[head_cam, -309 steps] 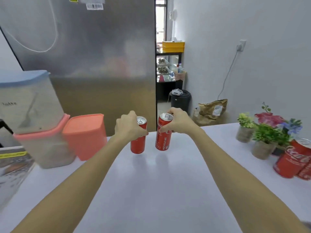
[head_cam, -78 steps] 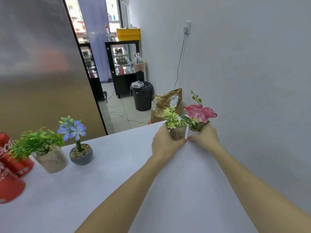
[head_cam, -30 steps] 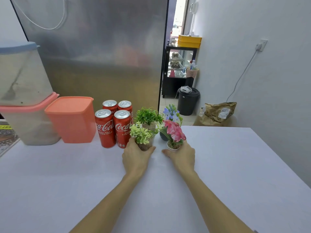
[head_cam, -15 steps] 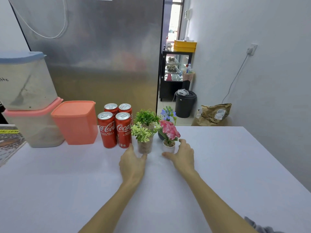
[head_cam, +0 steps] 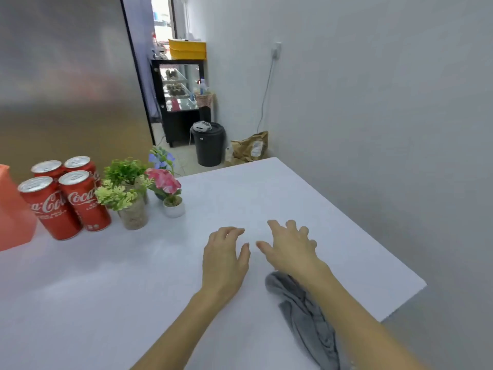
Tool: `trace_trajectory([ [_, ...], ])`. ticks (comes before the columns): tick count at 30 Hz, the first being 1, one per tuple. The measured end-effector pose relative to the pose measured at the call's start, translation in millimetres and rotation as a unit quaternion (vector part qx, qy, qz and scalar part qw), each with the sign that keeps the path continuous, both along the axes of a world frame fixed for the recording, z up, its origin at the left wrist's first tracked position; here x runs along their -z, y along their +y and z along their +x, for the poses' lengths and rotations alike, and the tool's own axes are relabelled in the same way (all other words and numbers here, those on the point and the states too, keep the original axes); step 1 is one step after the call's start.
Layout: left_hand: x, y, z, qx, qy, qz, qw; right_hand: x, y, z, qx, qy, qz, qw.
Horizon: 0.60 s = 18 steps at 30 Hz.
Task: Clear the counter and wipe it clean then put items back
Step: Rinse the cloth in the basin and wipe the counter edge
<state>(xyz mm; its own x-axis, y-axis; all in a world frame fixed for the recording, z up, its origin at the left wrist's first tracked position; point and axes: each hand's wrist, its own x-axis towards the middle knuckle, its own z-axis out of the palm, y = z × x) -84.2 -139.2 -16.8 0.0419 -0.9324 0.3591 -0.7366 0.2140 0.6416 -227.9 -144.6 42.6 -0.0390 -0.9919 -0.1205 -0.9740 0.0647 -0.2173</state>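
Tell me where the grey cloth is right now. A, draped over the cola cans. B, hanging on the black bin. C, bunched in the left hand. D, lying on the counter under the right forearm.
D: the grey cloth lies crumpled on the counter beneath the right forearm, while the left hand and the right hand are both open and hold nothing.

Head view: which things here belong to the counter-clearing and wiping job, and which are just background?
Job:
- counter
- grey cloth
- four cola cans
- four small plant pots
- orange tub
- left hand and right hand, both empty

Background:
- black bin
- brown bag
- display cabinet
- yellow crates
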Motion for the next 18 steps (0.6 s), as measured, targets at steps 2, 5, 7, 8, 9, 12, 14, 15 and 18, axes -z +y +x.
trace_trajectory([
  [2,-0.2,8.0,-14.7,0.083,-0.027,0.015,0.996,5.2,38.2,-18.0,0.028,0.009,0.042,0.999],
  [5,1.9,17.7,-23.8,0.237,-0.07,0.062,0.967,17.2,88.9,-29.6,0.071,0.013,0.053,0.996],
  [7,-4.1,20.2,-30.3,0.376,-0.13,0.108,0.911,24.3,114.8,-32.0,0.116,0.034,0.047,0.992],
  [8,-9.3,18.3,-34.3,0.426,-0.168,0.127,0.88,27.3,123.9,-31.4,0.138,0.043,0.047,0.988],
  [9,-15.1,16.4,-39.4,0.462,-0.209,0.146,0.85,30.6,133.1,-30.1,0.157,0.044,0.045,0.986],
  [12,-29.0,7.7,-60.1,0.508,-0.318,0.169,0.783,40.6,150.6,-24.8,0.19,0.011,0.003,0.982],
  [14,-33.8,13.5,-70.3,0.498,-0.34,0.132,0.787,43.3,154.9,-21.9,0.198,-0.015,-0.035,0.979],
  [15,-35.5,19.7,-72.5,0.481,-0.34,0.111,0.8,43.2,155.1,-20.9,0.203,-0.028,-0.046,0.978],
  [18,-32.1,34.9,-73.6,0.422,-0.326,0.045,0.845,37.2,152.5,-21.0,0.2,-0.046,-0.06,0.977],
])
